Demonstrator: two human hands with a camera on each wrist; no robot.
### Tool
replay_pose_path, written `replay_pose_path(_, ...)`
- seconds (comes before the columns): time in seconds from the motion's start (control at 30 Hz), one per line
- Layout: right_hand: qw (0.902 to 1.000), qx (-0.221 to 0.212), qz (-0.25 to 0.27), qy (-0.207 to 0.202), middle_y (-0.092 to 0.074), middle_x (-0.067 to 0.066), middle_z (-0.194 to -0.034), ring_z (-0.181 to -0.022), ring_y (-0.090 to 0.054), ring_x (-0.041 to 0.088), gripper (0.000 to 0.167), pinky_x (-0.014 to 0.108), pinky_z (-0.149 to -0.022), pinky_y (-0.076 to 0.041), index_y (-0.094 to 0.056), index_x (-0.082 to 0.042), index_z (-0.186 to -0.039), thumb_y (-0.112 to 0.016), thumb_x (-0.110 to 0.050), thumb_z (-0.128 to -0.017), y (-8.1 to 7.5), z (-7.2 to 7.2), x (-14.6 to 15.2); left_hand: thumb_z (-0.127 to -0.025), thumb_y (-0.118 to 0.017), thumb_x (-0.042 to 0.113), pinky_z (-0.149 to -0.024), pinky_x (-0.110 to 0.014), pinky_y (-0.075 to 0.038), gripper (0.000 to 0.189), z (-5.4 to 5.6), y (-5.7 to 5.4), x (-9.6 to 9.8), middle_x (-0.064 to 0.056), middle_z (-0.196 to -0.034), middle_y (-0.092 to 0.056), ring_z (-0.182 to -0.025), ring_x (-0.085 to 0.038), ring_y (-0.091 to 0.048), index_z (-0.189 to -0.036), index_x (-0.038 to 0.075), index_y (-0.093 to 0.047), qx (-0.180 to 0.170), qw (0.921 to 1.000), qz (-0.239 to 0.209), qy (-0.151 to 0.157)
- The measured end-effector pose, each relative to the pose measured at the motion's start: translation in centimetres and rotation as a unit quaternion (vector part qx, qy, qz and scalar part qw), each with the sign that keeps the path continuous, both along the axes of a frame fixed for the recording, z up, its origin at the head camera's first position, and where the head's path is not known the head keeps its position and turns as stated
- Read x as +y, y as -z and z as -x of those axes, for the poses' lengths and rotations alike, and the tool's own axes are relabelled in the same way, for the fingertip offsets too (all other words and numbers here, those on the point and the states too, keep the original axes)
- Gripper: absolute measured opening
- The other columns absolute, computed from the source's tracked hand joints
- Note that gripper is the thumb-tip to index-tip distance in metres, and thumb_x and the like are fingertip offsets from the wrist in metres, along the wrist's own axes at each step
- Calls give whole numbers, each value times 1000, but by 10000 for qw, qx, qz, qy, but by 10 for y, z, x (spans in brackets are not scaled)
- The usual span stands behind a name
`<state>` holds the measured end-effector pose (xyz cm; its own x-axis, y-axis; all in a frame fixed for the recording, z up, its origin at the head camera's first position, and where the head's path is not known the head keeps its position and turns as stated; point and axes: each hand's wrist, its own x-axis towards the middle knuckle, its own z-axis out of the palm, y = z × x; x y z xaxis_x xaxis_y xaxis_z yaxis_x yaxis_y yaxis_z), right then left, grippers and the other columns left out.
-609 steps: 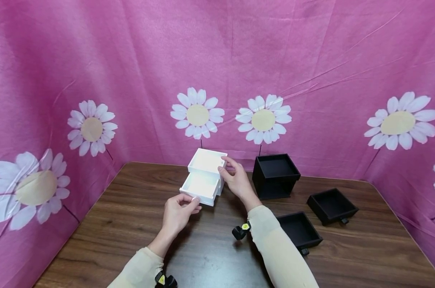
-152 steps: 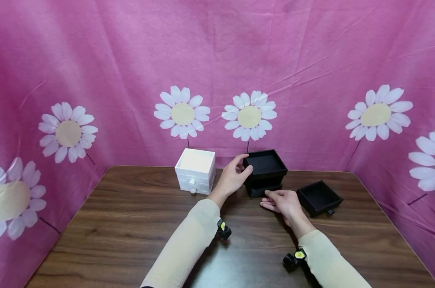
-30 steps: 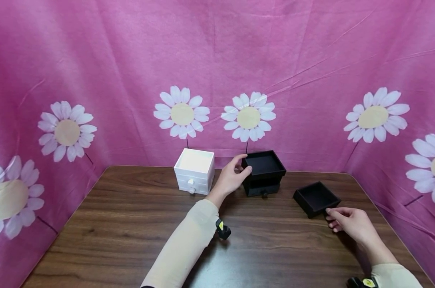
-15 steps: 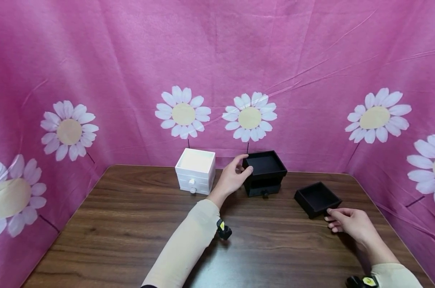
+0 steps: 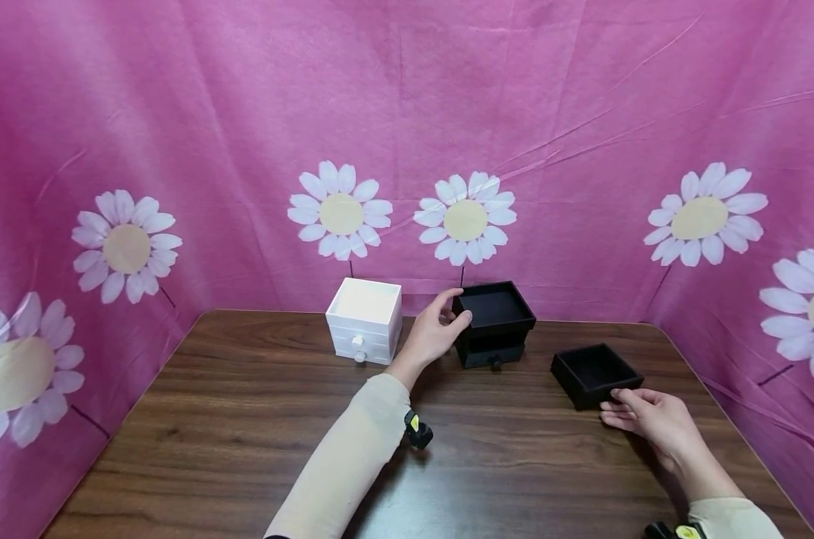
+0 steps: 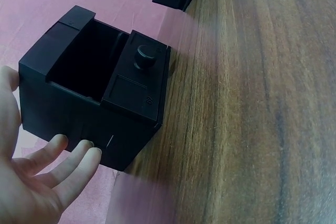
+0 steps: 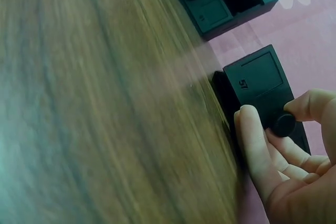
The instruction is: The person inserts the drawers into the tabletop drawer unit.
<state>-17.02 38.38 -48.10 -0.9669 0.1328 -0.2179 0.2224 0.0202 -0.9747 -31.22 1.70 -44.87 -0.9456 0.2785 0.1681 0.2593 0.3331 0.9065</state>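
My left hand (image 5: 430, 329) rests at the left side of a black two-drawer cabinet (image 5: 491, 340). In the left wrist view, several fingertips touch the cabinet's side wall. Its lower drawer front (image 6: 134, 72), with a round knob, fills the bottom slot, while the slot above gapes. To the right, a loose black drawer (image 5: 595, 370) has its knob side toward me. My right hand (image 5: 659, 423) pinches the round knob (image 7: 283, 123) on that drawer's front. Raised marks show on the front panel (image 7: 257, 77). Whether the drawer touches the table is unclear.
A white drawer cabinet (image 5: 364, 322) with both drawers in stands left of the black one. The brown wooden table (image 5: 245, 419) ends at a pink cloth (image 5: 548, 90) with daisies behind and at both sides.
Since 5.1 s ago my right hand has left the black cabinet's lower drawer and taken the loose drawer's knob. Over the last half second that drawer turned slightly. My left hand stayed put.
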Motion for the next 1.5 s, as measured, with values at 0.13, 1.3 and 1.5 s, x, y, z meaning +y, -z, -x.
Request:
replay_pose_path(0.13,9997,11,232,54,-81,10,-82,-77,-81,16,19,29,-77,-66,-67,0,-97,-53,-1,-110,1,-2,-2,-106,-67,39,-93,-39,-56,53,0,0,0,-15,-141,-65,-111,-20,-63,-157,30,-55,17,10000,-4,17)
replay_pose_path(1.3,9963,666,523,153,-79,10,-82,-77,-81,17,24,31,-75,-66,-70,5,-86,-57,7,-106,-7,-23,-40,-106,-67,39,-88,-34,-55,52,2,1,-1,-15,-133,-67,-110,-19,-63,-156,30,-55,71,10000,-4,-6)
replay_pose_path(1.5,9962,667,532,193,-79,9,-83,-77,-81,17,23,31,-76,-66,-69,4,-85,-58,7,-106,-10,-22,-47,-106,-66,39,-89,-34,-55,52,2,1,-1,-14,-127,-68,-108,-20,-63,-156,30,-56,86,10000,-9,-4)
